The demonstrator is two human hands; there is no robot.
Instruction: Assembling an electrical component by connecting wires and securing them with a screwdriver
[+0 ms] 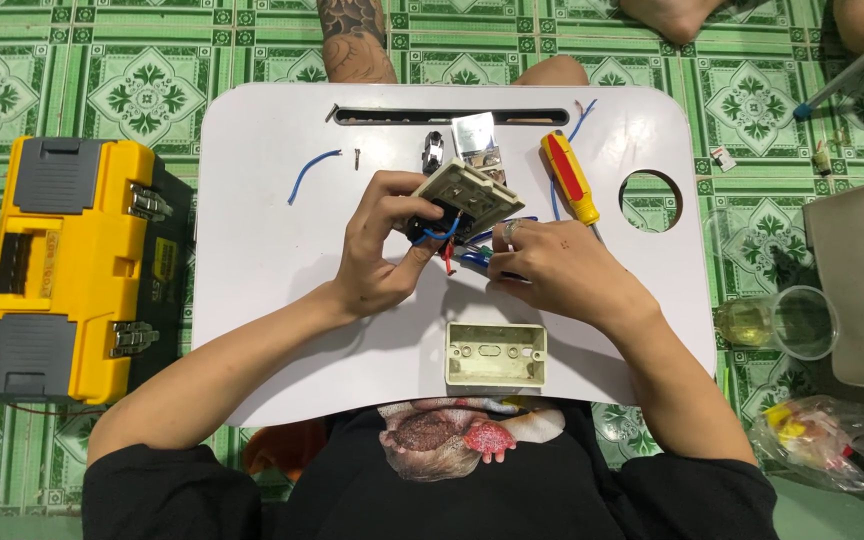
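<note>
Fingers (407, 205) of the left hand (382, 250) are clamped around the switch plate (467, 195) at frame centre; right hand (552, 265) fingers pinch its wires (449, 240). Wiring is judged underway; steady support is required.

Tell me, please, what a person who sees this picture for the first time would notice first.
First the two hands at the middle of the white lap table: the left hand grips a beige switch plate with blue and red wires behind it, and the right hand works at those wires. Next comes the yellow toolbox on the green tiled floor at the left, and the red and yellow screwdriver above the right hand.
</note>
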